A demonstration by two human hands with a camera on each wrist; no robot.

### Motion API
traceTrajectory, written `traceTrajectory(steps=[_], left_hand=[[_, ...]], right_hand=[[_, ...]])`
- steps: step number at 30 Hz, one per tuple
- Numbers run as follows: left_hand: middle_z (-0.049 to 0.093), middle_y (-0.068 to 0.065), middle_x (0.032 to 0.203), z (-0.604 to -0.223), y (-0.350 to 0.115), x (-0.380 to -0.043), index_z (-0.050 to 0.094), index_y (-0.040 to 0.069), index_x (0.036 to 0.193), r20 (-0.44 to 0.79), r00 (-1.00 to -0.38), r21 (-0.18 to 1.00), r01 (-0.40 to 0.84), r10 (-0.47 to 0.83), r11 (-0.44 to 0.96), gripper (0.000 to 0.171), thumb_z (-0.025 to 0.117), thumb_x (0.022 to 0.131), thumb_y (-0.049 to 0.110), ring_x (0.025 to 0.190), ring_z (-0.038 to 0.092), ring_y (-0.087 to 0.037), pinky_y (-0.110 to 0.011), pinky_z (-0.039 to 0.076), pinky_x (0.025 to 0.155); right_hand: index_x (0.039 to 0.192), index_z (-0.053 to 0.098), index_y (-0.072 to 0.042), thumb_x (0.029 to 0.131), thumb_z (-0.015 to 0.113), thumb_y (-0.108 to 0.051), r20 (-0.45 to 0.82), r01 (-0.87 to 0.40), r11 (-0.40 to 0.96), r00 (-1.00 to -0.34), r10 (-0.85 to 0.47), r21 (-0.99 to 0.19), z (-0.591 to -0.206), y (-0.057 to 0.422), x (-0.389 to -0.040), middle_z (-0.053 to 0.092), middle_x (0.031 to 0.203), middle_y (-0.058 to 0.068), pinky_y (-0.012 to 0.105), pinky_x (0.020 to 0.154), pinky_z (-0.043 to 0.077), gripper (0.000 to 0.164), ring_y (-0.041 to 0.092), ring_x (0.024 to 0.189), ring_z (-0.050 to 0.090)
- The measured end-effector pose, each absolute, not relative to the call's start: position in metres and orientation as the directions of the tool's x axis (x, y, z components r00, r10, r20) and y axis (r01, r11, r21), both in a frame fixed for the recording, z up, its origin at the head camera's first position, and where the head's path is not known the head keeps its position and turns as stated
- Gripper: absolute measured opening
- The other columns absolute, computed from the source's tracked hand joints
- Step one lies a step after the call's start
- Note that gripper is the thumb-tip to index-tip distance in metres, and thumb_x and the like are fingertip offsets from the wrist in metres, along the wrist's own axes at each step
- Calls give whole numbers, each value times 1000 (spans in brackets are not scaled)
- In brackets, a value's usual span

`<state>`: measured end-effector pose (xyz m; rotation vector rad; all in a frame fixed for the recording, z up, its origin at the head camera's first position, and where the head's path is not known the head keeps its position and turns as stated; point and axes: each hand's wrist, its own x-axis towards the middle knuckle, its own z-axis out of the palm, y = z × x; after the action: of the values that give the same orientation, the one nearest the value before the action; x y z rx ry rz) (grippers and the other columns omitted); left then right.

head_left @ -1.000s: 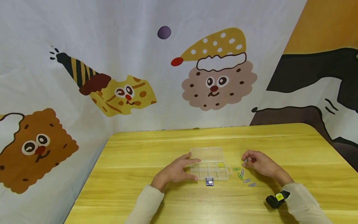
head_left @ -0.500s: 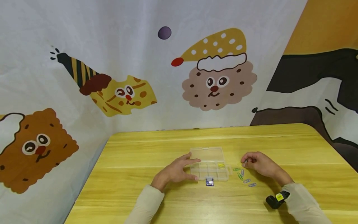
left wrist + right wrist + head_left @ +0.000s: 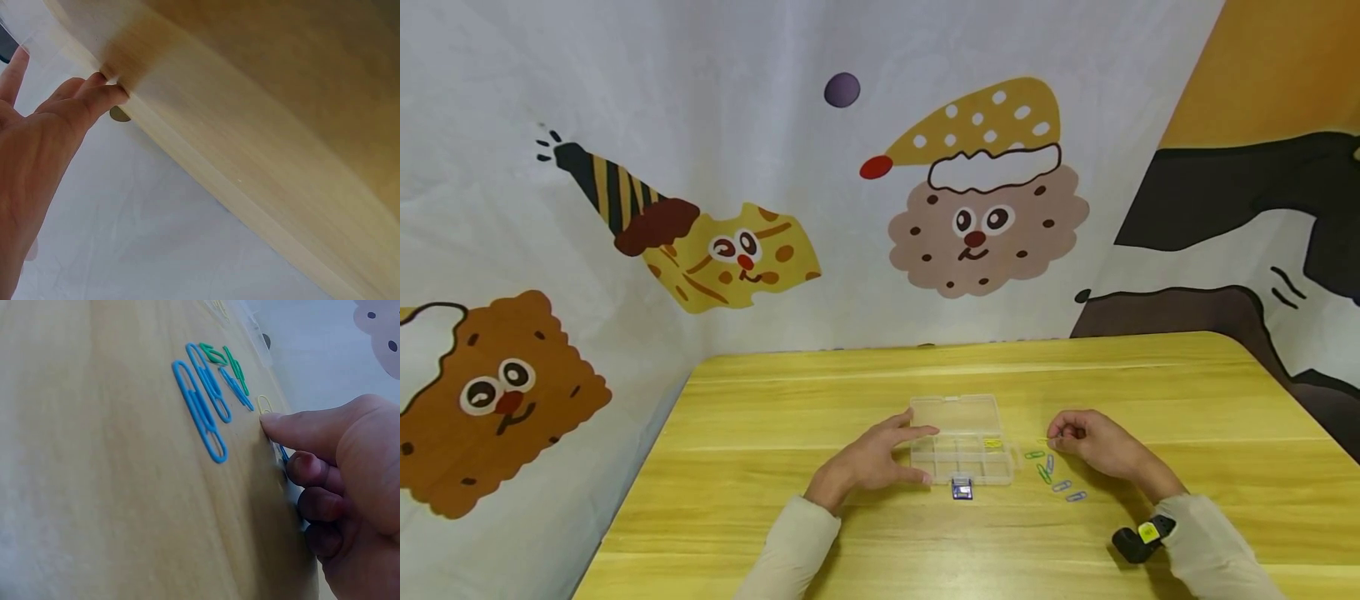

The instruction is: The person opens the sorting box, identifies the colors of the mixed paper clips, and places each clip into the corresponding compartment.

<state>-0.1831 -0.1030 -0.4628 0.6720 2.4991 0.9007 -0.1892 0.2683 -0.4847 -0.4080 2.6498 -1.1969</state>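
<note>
My left hand (image 3: 874,454) lies with fingers spread at the left side of a clear plastic compartment box (image 3: 961,479), its lid raised behind; thumb and fingers reach over the box's left edge. Yellow paper clips (image 3: 992,443) are in a back right compartment. To the right of the box, my right hand (image 3: 1097,442) pinches a yellow paper clip (image 3: 264,402) between thumb and finger, its end poking out leftward. A blue clip (image 3: 283,453) shows behind the thumb; whether it is held I cannot tell. The other fingers curl toward the palm.
Green paper clips (image 3: 1034,455) and blue paper clips (image 3: 1077,497) lie loose on the wooden table (image 3: 850,550), between the box and my right forearm. A small blue-and-white tag (image 3: 962,488) is at the box's front. A cartoon-printed cloth (image 3: 760,125) hangs behind the table.
The yellow clip's end has come into sight at my right fingertips, and that hand has shifted slightly downward in view. My left hand and the box have stayed put.
</note>
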Motion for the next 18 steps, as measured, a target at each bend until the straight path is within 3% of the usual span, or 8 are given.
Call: traceTrajectory(steps=[18], left_hand=[[21, -8, 164, -464, -103, -183, 50, 40, 144, -200, -808, 666, 303, 555, 681, 65, 77, 85, 43, 149, 24, -32, -55, 30, 115]], right_hand=[[91, 64, -7, 95, 67, -9, -14, -212, 610, -939, -344, -764, -490, 272, -187, 53, 77, 1, 23, 61, 40, 5, 7, 70, 47]])
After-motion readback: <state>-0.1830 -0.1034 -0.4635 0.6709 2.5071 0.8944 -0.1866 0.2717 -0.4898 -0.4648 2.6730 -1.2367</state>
